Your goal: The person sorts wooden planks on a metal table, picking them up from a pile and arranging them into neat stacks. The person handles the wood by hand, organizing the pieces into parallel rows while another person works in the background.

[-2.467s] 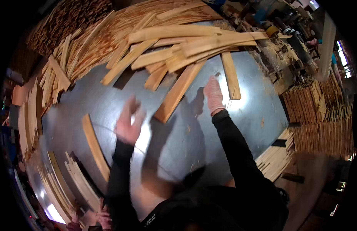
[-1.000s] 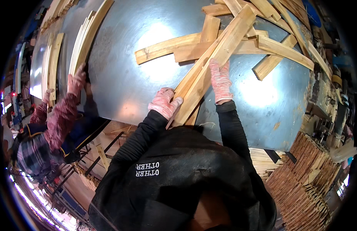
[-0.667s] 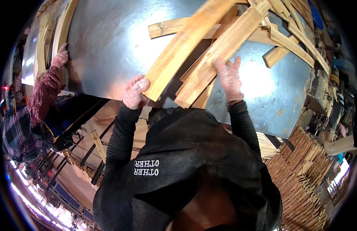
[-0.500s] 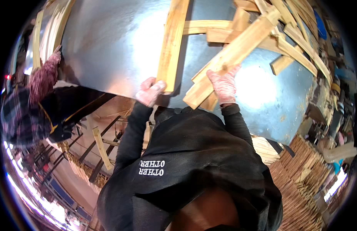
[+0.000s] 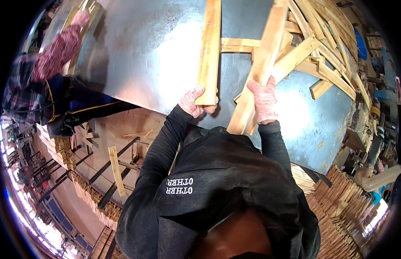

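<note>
My left hand (image 5: 192,102), in a pale, stained glove, is closed round the near end of a long wooden board (image 5: 209,52). That board points away from me over a shiny metal table (image 5: 135,56). My right hand (image 5: 265,100), gloved likewise, grips a second wooden board (image 5: 269,39) along its side, with the near end close to my body. Under and beside this second board lies another plank (image 5: 297,54), slanting to the far right. Between the two held boards, a short crosswise piece (image 5: 237,44) shows on the table. Some of my fingers are hidden by the wood.
A heap of loose boards (image 5: 334,47) covers the table's far right. At the left, a co-worker's gloved arm (image 5: 60,52) reaches to boards at the table edge. Stacked wood (image 5: 334,216) stands at lower right; a metal rack with strips (image 5: 97,203) is at lower left.
The right-hand board has swung from a rightward slant to nearly straight away from me, off the plank beside it. In the picture, both hands sit farther right. The co-worker's arm reaches farther forward.
</note>
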The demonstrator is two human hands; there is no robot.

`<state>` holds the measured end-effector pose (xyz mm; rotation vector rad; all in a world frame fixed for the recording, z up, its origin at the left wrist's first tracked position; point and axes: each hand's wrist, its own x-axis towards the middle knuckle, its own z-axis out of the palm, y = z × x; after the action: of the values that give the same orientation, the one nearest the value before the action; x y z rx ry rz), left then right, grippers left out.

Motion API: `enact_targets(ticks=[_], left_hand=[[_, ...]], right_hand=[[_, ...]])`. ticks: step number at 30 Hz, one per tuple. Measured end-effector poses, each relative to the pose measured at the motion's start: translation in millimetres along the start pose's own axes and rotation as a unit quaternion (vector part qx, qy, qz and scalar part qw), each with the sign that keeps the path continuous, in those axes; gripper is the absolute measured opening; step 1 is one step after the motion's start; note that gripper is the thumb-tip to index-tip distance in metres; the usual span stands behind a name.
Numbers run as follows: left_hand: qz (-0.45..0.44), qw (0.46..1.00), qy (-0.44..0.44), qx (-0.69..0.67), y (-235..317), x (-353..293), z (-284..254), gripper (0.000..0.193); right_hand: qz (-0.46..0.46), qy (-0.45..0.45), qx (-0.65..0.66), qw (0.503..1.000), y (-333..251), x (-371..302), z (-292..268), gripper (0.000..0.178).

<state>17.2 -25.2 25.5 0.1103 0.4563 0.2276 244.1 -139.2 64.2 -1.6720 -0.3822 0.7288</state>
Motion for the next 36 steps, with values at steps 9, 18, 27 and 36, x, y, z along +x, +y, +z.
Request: enact_targets(ticks=[9,18,27,36], left_hand=[[0.089,0.474,0.411,0.774,38.0,-26.1,20.9,0.083],[0.087,0.793,0.282,0.533,89.9,-44.8,-37.2,0.067],[0.026,0.272,0.511,0.815,282.9,-21.1,-59.1,0.065],[0.276,0.522,0.117,0.799,39.2,33.1,32.9,0.076]], right_hand=[[0.003,-0.083,-0.545,0.834,-1.9,7.8,61.2,0.101],[0.019,-0.114,-0.388,0.914,4.1,23.6,39.8,0.105],[0.058,-0.160,-0.147,0.974,11.6,26.5,25.1,0.096],[-0.013,-0.149,-0.006,0.989,-18.8,45.9,41.0,0.070]])
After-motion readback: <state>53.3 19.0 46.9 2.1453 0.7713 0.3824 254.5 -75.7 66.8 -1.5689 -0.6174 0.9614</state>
